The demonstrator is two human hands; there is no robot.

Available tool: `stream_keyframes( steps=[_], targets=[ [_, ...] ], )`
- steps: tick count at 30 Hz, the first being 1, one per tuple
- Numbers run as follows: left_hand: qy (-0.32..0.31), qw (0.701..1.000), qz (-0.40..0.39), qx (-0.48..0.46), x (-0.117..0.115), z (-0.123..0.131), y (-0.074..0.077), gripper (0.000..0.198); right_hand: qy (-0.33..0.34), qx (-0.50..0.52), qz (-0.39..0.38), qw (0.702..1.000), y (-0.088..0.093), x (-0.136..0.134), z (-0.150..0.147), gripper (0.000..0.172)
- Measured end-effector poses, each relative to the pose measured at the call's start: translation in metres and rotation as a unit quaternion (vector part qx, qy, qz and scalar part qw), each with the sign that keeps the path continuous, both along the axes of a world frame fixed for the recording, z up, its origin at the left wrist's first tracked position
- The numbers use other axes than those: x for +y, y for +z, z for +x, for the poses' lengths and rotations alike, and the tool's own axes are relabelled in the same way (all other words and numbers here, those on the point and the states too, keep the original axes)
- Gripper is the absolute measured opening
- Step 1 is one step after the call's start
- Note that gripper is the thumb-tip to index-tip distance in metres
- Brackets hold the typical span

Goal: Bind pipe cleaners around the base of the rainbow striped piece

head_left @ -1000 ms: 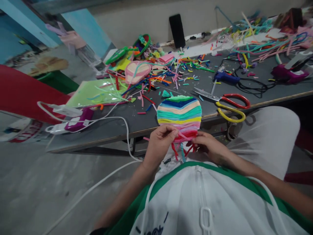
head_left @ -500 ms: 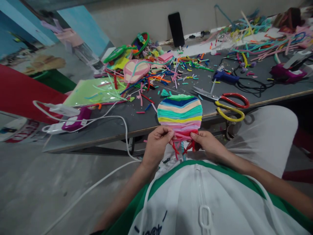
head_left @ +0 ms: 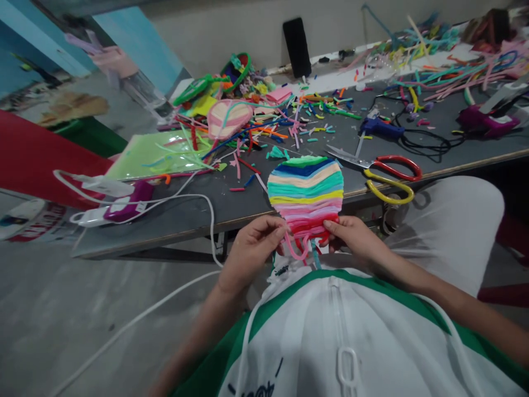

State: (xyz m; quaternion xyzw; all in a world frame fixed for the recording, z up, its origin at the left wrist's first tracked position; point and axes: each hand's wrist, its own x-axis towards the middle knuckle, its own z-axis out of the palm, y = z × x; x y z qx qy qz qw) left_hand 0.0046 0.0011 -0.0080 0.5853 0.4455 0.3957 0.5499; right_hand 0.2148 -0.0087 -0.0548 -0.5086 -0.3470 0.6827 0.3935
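Note:
A striped heart-shaped piece (head_left: pixel 306 190) made of coloured pipe cleaners stands in front of my chest, at the near edge of the grey table (head_left: pixel 248 204). My right hand (head_left: pixel 351 238) pinches its lower red tip. My left hand (head_left: pixel 251 248) is closed on a pink pipe cleaner strand (head_left: pixel 294 249) that loops under the tip. Loose red and teal ends hang below the piece.
Scissors with red and yellow handles (head_left: pixel 380 173) lie just right of the piece. A blue glue gun (head_left: pixel 378 128) with black cord, a purple glue gun (head_left: pixel 485 121), a second pink heart (head_left: pixel 228 118), several pipe cleaner scraps, a green sheet (head_left: pixel 152 154) and white cables (head_left: pixel 124 201) crowd the table.
My left hand has drawn back down and left, pulling the pink strand into a loop below the tip. The striped piece has shifted slightly up.

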Motion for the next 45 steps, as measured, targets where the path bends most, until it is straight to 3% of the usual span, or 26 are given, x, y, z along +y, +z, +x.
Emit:
stream_keyframes(
  steps=[4,5,6,9,10,14,17,20,24,27,29,32,36,41,45],
  targets=[
    [-0.201,0.979,0.022,0.019,-0.005,-0.012,0.017,0.013,-0.013,-0.008,0.03,0.999,-0.002,0.0,0.0,0.034],
    [-0.227,0.973,0.029,0.031,-0.005,-0.016,0.019,0.015,-0.013,-0.012,0.038,0.999,-0.002,0.0,0.001,0.034],
    [-0.205,0.977,0.038,0.036,-0.005,-0.021,0.018,0.018,-0.009,-0.013,0.046,0.999,-0.003,0.0,0.002,0.034],
    [0.007,0.998,0.035,0.053,-0.003,-0.031,0.007,0.025,0.006,-0.002,0.056,0.998,-0.003,0.0,0.003,0.034],
    [0.042,0.997,0.011,0.071,-0.001,-0.033,0.001,0.027,0.01,0.006,0.056,0.998,-0.002,0.0,0.003,0.035],
    [0.007,0.987,-0.095,0.128,0.003,-0.031,-0.018,0.034,0.009,0.032,0.052,0.998,0.0,-0.001,0.003,0.035],
    [-0.005,0.981,0.006,0.194,0.007,-0.024,-0.021,0.032,0.018,0.034,0.041,0.998,-0.002,-0.002,0.005,0.034],
    [-0.036,0.948,0.145,0.279,0.014,-0.017,-0.022,0.019,0.052,0.037,0.019,0.998,-0.007,-0.002,0.008,0.03],
    [-0.079,0.926,0.18,0.323,0.019,-0.006,-0.029,0.019,0.084,0.076,-0.012,0.993,-0.011,-0.003,0.011,0.032],
    [-0.078,0.954,0.09,0.276,0.016,0.001,-0.032,0.02,0.068,0.108,-0.034,0.991,-0.013,-0.003,0.009,0.032],
    [-0.069,0.98,-0.024,0.183,0.011,0.007,-0.032,0.021,0.049,0.11,-0.044,0.992,-0.014,-0.004,0.006,0.03],
    [-0.042,0.984,-0.173,0.023,0.005,0.015,-0.035,0.022,0.047,0.104,-0.04,0.993,-0.012,-0.004,0.005,0.027],
    [-0.008,0.97,-0.225,-0.089,0.004,0.02,-0.042,0.022,0.07,0.1,-0.013,0.992,-0.009,-0.003,0.008,0.022],
    [0.039,0.948,-0.303,-0.093,0.001,0.022,-0.042,0.028,0.07,0.131,0.001,0.989,-0.01,-0.003,0.012,0.031],
    [0.041,0.934,-0.34,-0.099,-0.003,0.027,-0.035,0.029,0.052,0.126,0.013,0.991,-0.01,-0.003,0.009,0.033]
  ],
)
